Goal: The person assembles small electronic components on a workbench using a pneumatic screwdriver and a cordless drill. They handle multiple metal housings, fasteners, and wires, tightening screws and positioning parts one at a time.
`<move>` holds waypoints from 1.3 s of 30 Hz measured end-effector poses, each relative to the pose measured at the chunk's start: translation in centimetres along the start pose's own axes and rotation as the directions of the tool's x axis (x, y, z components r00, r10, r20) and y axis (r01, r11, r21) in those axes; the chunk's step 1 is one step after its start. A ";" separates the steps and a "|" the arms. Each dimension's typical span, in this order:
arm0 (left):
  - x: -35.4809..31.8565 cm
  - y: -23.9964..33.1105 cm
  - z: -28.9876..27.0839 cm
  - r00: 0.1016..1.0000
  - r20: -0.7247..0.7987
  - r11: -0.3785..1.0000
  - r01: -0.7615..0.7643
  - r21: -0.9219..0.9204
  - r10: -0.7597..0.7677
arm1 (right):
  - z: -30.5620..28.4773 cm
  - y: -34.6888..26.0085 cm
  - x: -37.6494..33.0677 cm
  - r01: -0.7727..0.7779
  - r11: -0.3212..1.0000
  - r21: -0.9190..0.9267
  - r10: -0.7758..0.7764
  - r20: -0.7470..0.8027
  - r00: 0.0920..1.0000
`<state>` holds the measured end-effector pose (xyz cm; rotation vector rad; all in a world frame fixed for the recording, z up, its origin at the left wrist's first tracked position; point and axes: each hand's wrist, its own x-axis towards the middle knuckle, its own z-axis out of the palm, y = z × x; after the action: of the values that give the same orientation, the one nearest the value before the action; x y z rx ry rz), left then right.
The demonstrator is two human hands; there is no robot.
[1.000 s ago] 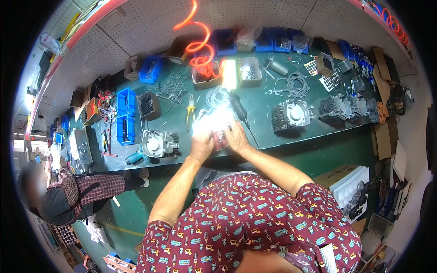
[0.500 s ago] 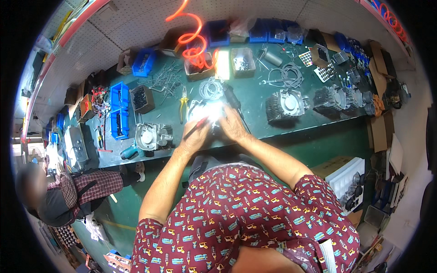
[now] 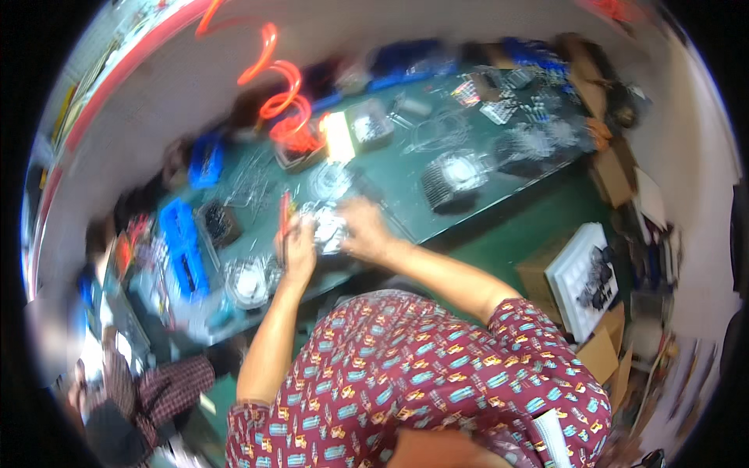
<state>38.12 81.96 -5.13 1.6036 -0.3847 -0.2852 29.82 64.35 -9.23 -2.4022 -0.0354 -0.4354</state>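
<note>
A silver metal casting lies near the near edge of the tabletop, between the two hands. It is right of the left hand's grip and left of the right hand's grip. The right is the nearer, its blurred fingers overlapping the casting's right side; whether they clamp it or merely rest there, I cannot tell. The left is closed around a slim red tool, whose long axis points roughly toward the far edge, just left of the casting. The casting's own long axis is lost in blur.

Counted: one casting between the hands, one red tool, and two separate finned engine housings, one toward the left end near the near edge, one well right of the right hand. More finned parts toward the right end are too smeared to count. One orange coiled hose hangs over the far edge; two joined blue bins sit toward the left end, beside one box of dark small parts.
</note>
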 end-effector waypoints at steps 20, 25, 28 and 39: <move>6.8 4.7 11.1 0.872 0.389 0.955 0.280 0.098 -0.296 | -12.5 6.2 -17.8 -0.634 0.469 0.615 0.882 -0.363 0.301; 9.6 -3.9 17.2 0.811 0.383 0.874 0.294 0.386 -0.442 | -14.9 14.3 -22.0 -0.662 0.419 0.621 0.907 -0.325 0.269; 9.6 -6.8 20.3 0.830 0.265 0.860 0.411 0.301 -0.490 | -16.1 20.0 -21.9 -0.666 0.475 0.575 0.880 -0.320 0.351; 3.8 -8.1 22.1 0.766 0.084 0.748 0.589 0.307 -0.638 | -17.6 36.2 -7.8 -0.694 0.557 0.457 0.830 -0.260 0.494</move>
<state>33.09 60.62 -14.53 1.9467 -0.0065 -0.9340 22.20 26.10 -22.05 -1.6981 1.0998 -0.4825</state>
